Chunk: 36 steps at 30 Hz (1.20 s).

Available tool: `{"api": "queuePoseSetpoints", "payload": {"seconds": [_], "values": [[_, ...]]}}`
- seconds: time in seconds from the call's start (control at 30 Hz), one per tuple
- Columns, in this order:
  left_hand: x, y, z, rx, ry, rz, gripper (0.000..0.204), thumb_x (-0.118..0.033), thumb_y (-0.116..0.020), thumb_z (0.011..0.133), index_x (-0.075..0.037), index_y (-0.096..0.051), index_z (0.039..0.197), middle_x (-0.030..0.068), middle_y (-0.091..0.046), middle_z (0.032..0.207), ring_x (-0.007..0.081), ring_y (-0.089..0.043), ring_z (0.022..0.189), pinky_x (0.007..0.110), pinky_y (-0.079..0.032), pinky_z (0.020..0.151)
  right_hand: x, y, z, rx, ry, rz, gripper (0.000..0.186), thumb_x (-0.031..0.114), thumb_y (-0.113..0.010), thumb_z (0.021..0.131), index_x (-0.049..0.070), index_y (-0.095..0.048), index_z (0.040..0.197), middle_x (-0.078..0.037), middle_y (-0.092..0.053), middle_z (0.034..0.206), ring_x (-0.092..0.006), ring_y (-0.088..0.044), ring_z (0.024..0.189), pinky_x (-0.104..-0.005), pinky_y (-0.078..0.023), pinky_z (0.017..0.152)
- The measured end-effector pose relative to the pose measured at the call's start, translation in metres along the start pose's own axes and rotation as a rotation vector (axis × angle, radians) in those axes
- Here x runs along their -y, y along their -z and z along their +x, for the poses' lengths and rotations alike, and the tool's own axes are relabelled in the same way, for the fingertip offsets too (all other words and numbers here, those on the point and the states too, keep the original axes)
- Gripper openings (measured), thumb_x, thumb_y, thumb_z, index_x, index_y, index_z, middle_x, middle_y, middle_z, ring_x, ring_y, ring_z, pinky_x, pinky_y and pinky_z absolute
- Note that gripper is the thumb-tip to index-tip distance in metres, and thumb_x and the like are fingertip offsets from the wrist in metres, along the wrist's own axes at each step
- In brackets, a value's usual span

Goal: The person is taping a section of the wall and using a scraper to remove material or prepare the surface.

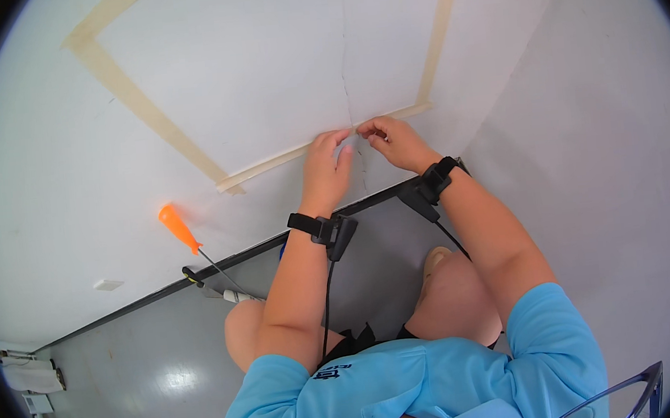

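Masking tape (265, 166) outlines a rectangle on the white wall (256, 63), and a thin crack (345, 79) runs down through it. My left hand (327, 169) has its fingertips against the lower tape strip, just left of the crack, with fingers extended and thumb apart. Just right of the crack, my right hand (397, 145) has finger and thumb curled together at that same strip; what they pinch is too small to make out. Each wrist wears a black strapped device (322, 229) with a cable.
An orange-handled screwdriver (177, 224) leans against the wall at left, beside a dark-handled tool (193, 277) and a white cylindrical object (243, 296). Dark skirting (142, 301) edges the grey floor (144, 364). White and grey items (32, 375) sit at far left. Another wall face (603, 143) rises at right.
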<state>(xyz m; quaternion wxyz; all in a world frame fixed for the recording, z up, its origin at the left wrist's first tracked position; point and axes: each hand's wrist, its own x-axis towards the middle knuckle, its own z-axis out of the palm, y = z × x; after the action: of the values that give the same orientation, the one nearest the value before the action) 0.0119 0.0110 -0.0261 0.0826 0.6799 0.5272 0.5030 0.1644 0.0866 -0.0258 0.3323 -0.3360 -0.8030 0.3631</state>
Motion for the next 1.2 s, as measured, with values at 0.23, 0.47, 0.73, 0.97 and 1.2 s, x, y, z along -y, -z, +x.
{"api": "queuePoseSetpoints", "payload": {"seconds": [0.23, 0.47, 0.73, 0.97, 1.2], "values": [[0.015, 0.025, -0.019, -0.140, 0.064, 0.108, 0.016, -0.009, -0.051, 0.078, -0.002, -0.055, 0.093, 0.0107, -0.057, 0.086, 0.0242, -0.055, 0.079, 0.031, -0.044, 0.068, -0.024, 0.019, 0.001, -0.092, 0.008, 0.053, 0.016, 0.004, -0.048, 0.077, -0.001, -0.057, 0.091, -0.009, -0.060, 0.081, -0.0165, -0.056, 0.072, -0.0265, -0.044, 0.068], [0.038, 0.066, -0.037, -0.267, 0.297, 0.074, 0.015, -0.011, -0.051, 0.081, -0.002, -0.057, 0.092, 0.0067, -0.061, 0.080, 0.0123, -0.057, 0.071, 0.024, -0.044, 0.066, -0.027, 0.032, -0.001, -0.146, -0.186, 0.135, 0.016, 0.002, -0.045, 0.076, -0.001, -0.057, 0.087, -0.006, -0.058, 0.076, -0.0121, -0.053, 0.067, -0.0245, -0.044, 0.064], [0.062, 0.105, -0.050, -0.431, 0.408, 0.216, 0.015, -0.015, -0.054, 0.079, -0.001, -0.057, 0.079, 0.0082, -0.058, 0.067, 0.0160, -0.054, 0.059, 0.027, -0.043, 0.057, -0.052, 0.043, -0.001, -0.169, -0.258, 0.021, 0.017, -0.002, -0.042, 0.075, -0.002, -0.056, 0.084, -0.006, -0.056, 0.070, -0.0126, -0.052, 0.060, -0.0247, -0.044, 0.058], [0.048, 0.100, -0.049, -0.445, 0.386, 0.093, 0.020, -0.021, -0.056, 0.079, -0.001, -0.056, 0.078, 0.0077, -0.059, 0.069, 0.0153, -0.054, 0.061, 0.027, -0.044, 0.060, -0.049, 0.036, -0.003, -0.183, -0.154, 0.025, 0.015, -0.002, -0.043, 0.073, -0.001, -0.056, 0.081, -0.006, -0.057, 0.069, -0.0126, -0.053, 0.057, -0.0244, -0.044, 0.055], [0.041, 0.094, -0.053, -0.383, 0.421, -0.008, 0.015, -0.014, -0.058, 0.075, -0.001, -0.055, 0.080, 0.0073, -0.058, 0.072, 0.0150, -0.056, 0.067, 0.027, -0.044, 0.064, -0.021, 0.034, -0.009, -0.003, -0.190, 0.220, 0.014, 0.000, -0.042, 0.076, -0.001, -0.054, 0.083, -0.007, -0.057, 0.070, -0.0129, -0.053, 0.058, -0.0254, -0.045, 0.056]]}}
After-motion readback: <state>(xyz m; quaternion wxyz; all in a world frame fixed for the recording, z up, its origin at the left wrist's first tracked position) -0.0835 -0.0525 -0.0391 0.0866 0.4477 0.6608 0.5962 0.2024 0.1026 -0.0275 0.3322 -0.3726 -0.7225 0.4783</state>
